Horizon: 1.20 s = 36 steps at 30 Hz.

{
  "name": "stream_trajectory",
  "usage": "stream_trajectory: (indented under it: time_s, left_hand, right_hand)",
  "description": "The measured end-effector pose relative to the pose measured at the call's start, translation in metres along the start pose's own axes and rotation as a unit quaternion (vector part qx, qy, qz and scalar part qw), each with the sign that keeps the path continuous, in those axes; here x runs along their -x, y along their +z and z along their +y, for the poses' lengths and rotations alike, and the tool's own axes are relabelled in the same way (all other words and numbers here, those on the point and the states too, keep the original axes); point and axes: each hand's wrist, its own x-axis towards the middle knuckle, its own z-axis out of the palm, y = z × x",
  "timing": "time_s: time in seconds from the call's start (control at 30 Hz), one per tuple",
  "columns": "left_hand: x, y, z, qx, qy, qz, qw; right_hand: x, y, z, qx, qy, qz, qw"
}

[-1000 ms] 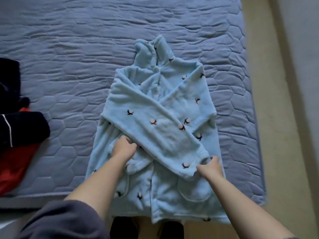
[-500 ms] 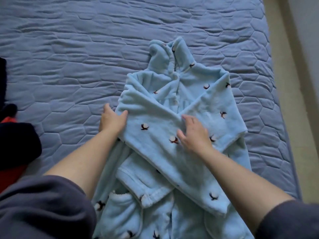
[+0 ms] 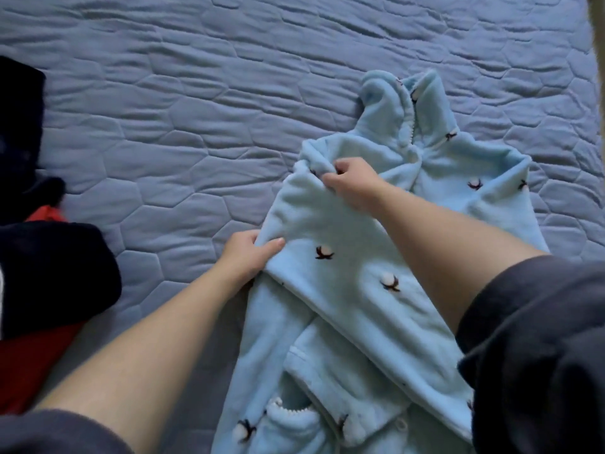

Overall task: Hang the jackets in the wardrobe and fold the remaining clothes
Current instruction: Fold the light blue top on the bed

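A blue-grey quilted bed cover [image 3: 196, 126], stitched in hexagons and rippled with wrinkles across its far half, filling nearly the whole view. At the far right edge, a thin pale strip [image 3: 597, 34] beyond the cover; floor or wall, cannot tell.

On the right half of the cover, a light blue fleece robe [image 3: 343, 283], lying front up with the collar end pointing away and the lower part running out at the bottom edge. Printed with small cotton bolls on dark stems. Both arms of the robe folded in across the chest, one crossing over the other.

At the left edge, well apart from the robe, a heap of dark clothes [image 3: 55, 273], and a red garment [image 3: 26, 371] showing under it.

Two bare forearms reaching in from below, with dark grey sleeves [image 3: 540, 339] pushed up.

Left hand [image 3: 245, 253] at the robe's left side, gripping the edge of the folded fleece, thumb on top. Right hand [image 3: 353, 185] further up, at the robe's near shoulder, fingers curled and pinching a bunch of fleece.

Near the bottom edge, a patch pocket [image 3: 288, 424] with a white scalloped trim.
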Motion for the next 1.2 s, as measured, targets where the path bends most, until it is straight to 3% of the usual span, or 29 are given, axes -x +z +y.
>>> stream_trajectory:
  time_s: [0.1,0.23,0.37,0.5,0.6,0.67,0.77,0.87,0.97,1.03,1.2]
  left_hand:
    - [-0.006,-0.005,-0.002,0.011,-0.023,0.067,0.997]
    - [0.000,-0.003,-0.004,0.069,-0.079,0.060,0.993]
    - [0.011,-0.009,-0.002,0.105,-0.141,0.042,0.984]
    - [0.020,-0.006,-0.011,0.077,-0.147,0.025,0.986]
    - [0.009,-0.003,-0.020,0.009,-0.129,0.059,0.990]
    - [0.003,0.001,-0.020,-0.054,-0.127,0.088,0.986]
    - [-0.003,0.004,-0.022,-0.077,-0.118,0.094,0.986]
    - [-0.003,0.004,-0.027,-0.067,-0.110,0.104,0.986]
    - [0.006,0.008,-0.023,-0.028,-0.116,0.143,0.982]
    - [0.017,0.012,-0.018,0.008,-0.119,0.163,0.979]
    - [0.060,0.019,-0.023,-0.001,-0.125,0.132,0.983]
  right_hand:
    - [-0.015,0.010,-0.016,0.002,-0.058,0.082,0.995]
    - [-0.004,0.016,-0.010,0.022,-0.029,-0.032,0.999]
    - [0.013,0.018,-0.005,0.037,-0.047,-0.014,0.998]
    - [-0.004,0.013,-0.025,-0.014,-0.052,-0.007,0.999]
    - [-0.011,0.022,-0.027,-0.113,-0.048,-0.071,0.990]
    - [-0.012,0.031,-0.022,-0.095,-0.065,-0.100,0.988]
    - [-0.020,0.033,-0.022,-0.091,-0.077,-0.061,0.991]
    - [-0.013,0.046,-0.022,0.067,-0.090,-0.005,0.994]
    - [0.029,0.059,0.000,0.210,-0.124,0.088,0.966]
    - [0.063,0.050,0.035,0.233,-0.097,0.114,0.961]
    - [0.154,0.004,0.137,0.220,0.113,0.090,0.965]
